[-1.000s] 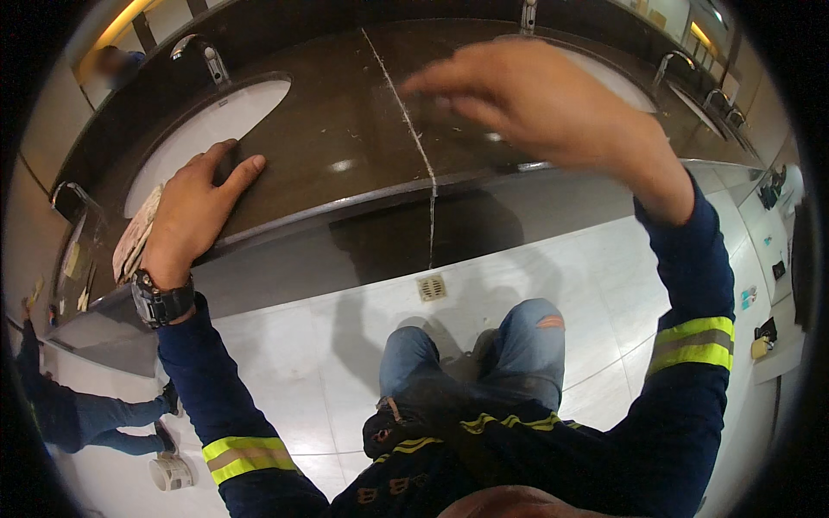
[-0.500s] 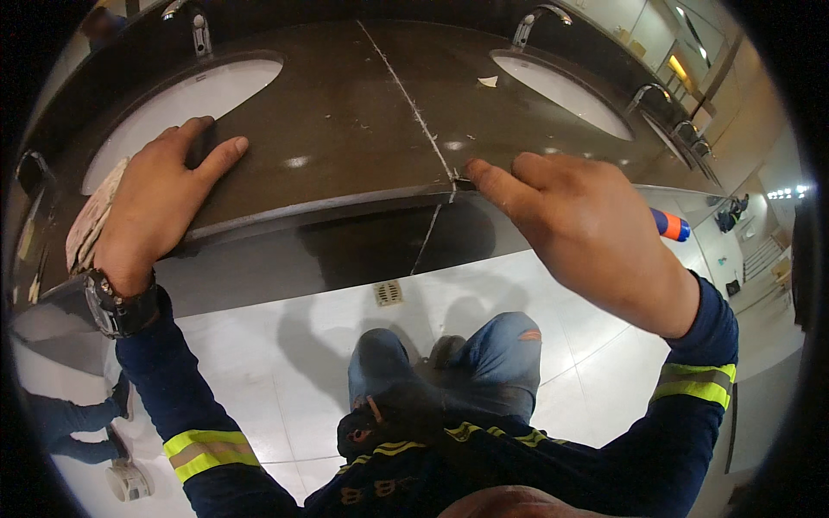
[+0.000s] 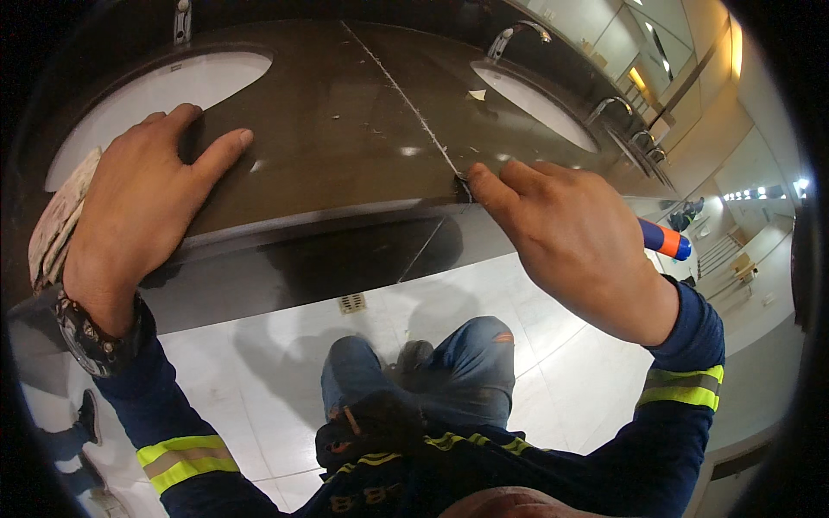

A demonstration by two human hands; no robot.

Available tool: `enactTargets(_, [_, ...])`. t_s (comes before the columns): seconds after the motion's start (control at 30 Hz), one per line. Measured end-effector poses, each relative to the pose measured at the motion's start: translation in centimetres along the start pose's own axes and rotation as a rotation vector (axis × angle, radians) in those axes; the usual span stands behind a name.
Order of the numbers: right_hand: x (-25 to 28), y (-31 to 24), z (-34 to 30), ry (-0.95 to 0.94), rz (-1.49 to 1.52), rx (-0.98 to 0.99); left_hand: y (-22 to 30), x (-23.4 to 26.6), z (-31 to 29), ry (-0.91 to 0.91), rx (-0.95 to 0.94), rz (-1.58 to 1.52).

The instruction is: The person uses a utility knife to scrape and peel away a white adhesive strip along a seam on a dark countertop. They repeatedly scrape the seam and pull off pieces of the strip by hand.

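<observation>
My left hand point(image 3: 147, 194) lies flat on the dark countertop point(image 3: 319, 147) beside the left sink, fingers spread and holding nothing. A crumpled, dirty pale cloth or glove point(image 3: 60, 216) lies beside its wrist. In my closed right hand point(image 3: 579, 233) is a hand tool with a blue and orange handle point(image 3: 665, 239), whose end sticks out behind the palm. Its thin dark tip meets the front edge of the counter, where a whitish seam point(image 3: 406, 104) ends. The fingers hide most of the tool, so its exact kind cannot be made out.
White oval basins sit in the counter at left point(image 3: 155, 99) and right point(image 3: 535, 104), with chrome taps point(image 3: 518, 36) behind. A small pale scrap point(image 3: 477, 95) and crumbs lie near the seam. Below are a floor drain point(image 3: 352, 303) and my knees. Another person's legs point(image 3: 73, 449) show at lower left.
The whole view has shifted, so the counter and left hand appear farther left. The right hand stays closed on the tool, its tip still by the seam's front end. The left hand remains flat.
</observation>
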State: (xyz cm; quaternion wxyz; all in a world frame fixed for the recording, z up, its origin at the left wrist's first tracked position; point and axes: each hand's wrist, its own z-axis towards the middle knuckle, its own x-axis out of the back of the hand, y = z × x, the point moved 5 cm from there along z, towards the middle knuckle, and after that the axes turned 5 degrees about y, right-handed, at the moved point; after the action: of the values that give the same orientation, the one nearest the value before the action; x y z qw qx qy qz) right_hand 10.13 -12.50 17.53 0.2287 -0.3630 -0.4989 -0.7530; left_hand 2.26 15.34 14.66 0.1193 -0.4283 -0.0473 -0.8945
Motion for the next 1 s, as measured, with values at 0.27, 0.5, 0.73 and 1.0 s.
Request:
enactTargets(0.27, [1.3,-0.6,-0.3,-0.064,0.030,-0.028,-0.4,-0.1,-0.8,0.074,-0.135,0.142])
enactTargets(0.5, [1.6,-1.1,-0.2,-0.104,0.006,-0.049,-0.2,0.2,-0.4,-0.054,-0.005,0.057])
enactTargets(0.73, [2.0,-1.1,0.4,-0.102,0.002,-0.032,0.1,0.7,0.0,-0.091,0.079,0.006])
enactTargets(1.0, [1.4,-0.5,1.1,-0.103,-0.007,-0.043,-0.2,0.2,-0.6,-0.020,-0.095,0.051])
